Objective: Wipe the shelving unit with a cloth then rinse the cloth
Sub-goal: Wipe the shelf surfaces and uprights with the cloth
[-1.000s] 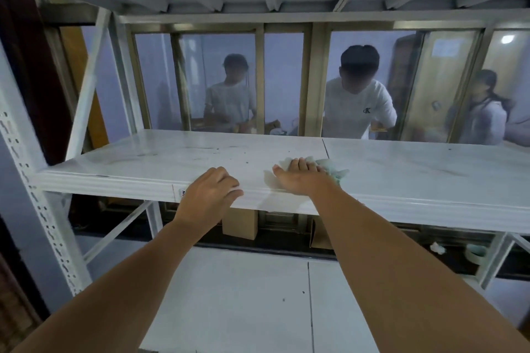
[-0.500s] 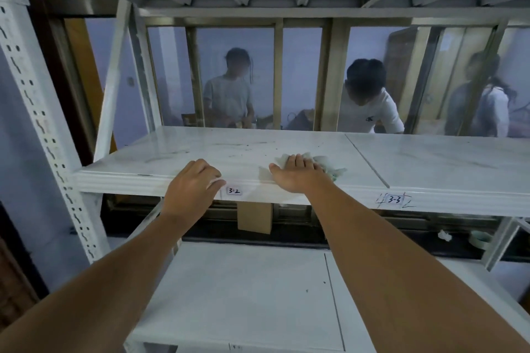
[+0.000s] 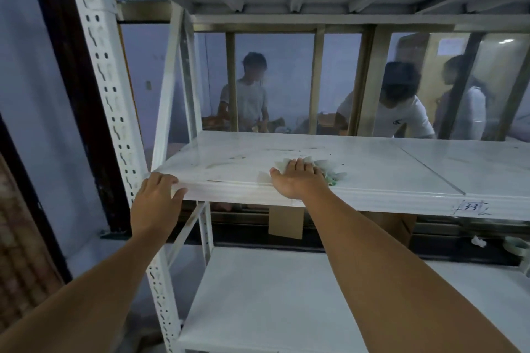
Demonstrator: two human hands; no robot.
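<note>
- While the right hand [image 3: 298, 180] presses flat, fingers straight, on the pale green cloth [image 3: 329, 170], wiping is the step in hand; cloth lies near front edge of mid shelf [image 3: 372, 169].
- Left hand [image 3: 157, 195] grips shelf's front-left corner, fingers curled over lip.
- Next, prob.: sweep cloth left toward dark smudges [image 3: 226, 162]; rinse not yet due.

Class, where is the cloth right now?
In the head view, the cloth lies on the middle shelf near its front edge, under the right hand.

A brass-framed glass partition [image 3: 317, 80] backs onto a blue-walled room [image 3: 286, 66] holding three people [image 3: 249, 97].
</note>
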